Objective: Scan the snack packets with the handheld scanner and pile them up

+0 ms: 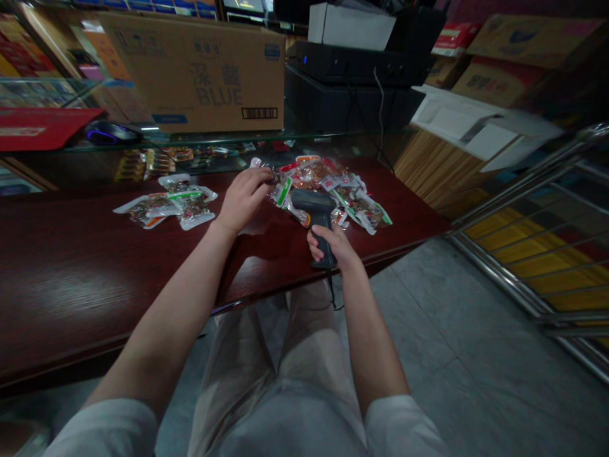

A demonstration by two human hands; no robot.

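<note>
My right hand [329, 244] is wrapped round the handle of a dark barcode scanner [314, 208], its head pointing at a pile of clear snack packets [340, 187] on the dark red wooden counter [71, 273]. My left hand [245, 197] reaches to the left edge of that pile, fingers curled on a snack packet [273, 179]. A smaller group of packets [171, 204] lies apart to the left of my left hand.
A large cardboard box [195, 70] stands on a glass shelf behind the counter, with a computer mouse [110, 133] and red mat [40, 125] at its left. Black equipment [352, 82] and more boxes sit at the back. A metal railing [547, 209] runs at right.
</note>
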